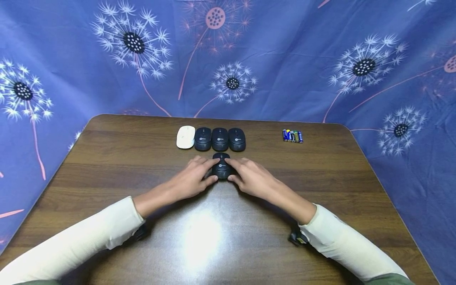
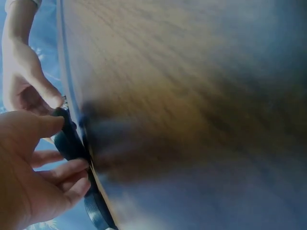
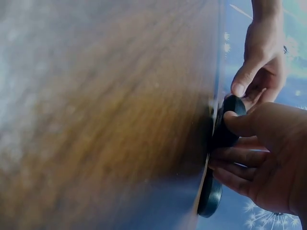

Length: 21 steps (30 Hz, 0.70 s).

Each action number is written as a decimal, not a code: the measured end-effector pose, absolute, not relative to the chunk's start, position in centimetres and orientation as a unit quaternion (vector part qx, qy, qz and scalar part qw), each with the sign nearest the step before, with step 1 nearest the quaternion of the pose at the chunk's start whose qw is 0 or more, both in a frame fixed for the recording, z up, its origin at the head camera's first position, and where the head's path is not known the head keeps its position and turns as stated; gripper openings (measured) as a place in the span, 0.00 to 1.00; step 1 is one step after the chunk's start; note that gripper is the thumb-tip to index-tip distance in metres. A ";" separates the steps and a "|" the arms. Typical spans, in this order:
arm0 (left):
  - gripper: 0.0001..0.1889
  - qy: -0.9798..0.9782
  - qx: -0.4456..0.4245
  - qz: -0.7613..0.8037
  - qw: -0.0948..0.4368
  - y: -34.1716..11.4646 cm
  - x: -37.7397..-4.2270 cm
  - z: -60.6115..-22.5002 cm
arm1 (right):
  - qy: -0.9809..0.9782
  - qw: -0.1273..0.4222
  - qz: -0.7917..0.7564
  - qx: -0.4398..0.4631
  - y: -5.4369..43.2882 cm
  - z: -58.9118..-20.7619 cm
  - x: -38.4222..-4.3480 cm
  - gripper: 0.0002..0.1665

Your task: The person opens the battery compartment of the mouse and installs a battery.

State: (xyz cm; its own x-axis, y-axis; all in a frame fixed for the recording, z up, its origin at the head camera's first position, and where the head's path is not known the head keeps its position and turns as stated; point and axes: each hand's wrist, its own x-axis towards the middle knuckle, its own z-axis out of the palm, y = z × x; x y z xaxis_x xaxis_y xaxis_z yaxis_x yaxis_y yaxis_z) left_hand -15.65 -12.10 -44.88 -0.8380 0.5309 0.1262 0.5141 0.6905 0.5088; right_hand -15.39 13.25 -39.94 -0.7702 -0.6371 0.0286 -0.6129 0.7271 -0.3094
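Note:
A black computer mouse (image 1: 221, 168) lies on the wooden table in the head view, just in front of a row of mice. My left hand (image 1: 190, 177) grips its left side between thumb and fingers. From the opposite side, my right hand (image 1: 254, 178) holds it the same way. The left wrist view shows the dark mouse (image 2: 69, 141) edge-on between both hands. Seen from the right wrist, the mouse (image 3: 224, 132) has the right thumb against its near end. Its underside is hidden.
Behind it, a white mouse (image 1: 185, 137) and three black mice (image 1: 220, 139) stand side by side. Several batteries (image 1: 293, 136) lie together toward the back right. The wooden table (image 1: 320, 174) ends at a blue patterned cloth (image 1: 285, 79).

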 end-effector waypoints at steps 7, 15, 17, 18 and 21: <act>0.31 0.919 0.270 0.285 0.037 -12.0 -13.8 -41.3 | 0.921 0.038 -0.191 -0.338 14.0 -39.9 -15.4 0.33; 0.29 0.911 0.284 0.299 0.025 -12.1 -13.9 -41.0 | 0.914 0.035 -0.221 -0.338 14.6 -39.3 -15.4 0.29; 0.28 0.909 0.286 0.303 0.020 -12.0 -14.0 -41.0 | 0.912 0.032 -0.231 -0.338 14.7 -39.2 -15.5 0.27; 0.28 0.908 0.286 0.305 0.018 -12.0 -14.0 -41.0 | 0.911 0.032 -0.238 -0.336 14.7 -39.2 -15.5 0.27; 0.26 0.906 0.283 0.314 0.012 -11.9 -14.1 -41.1 | 0.907 0.028 -0.260 -0.330 14.7 -39.3 -15.4 0.25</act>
State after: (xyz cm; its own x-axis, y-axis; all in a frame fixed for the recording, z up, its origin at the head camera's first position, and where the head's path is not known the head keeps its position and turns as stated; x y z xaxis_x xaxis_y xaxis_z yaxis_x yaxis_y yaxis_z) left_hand -14.13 -11.89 -41.08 -0.8393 0.5207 0.1562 0.5056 0.6424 0.5759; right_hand -15.43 14.65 -39.29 -0.7802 -0.6135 0.1220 -0.5848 0.6461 -0.4905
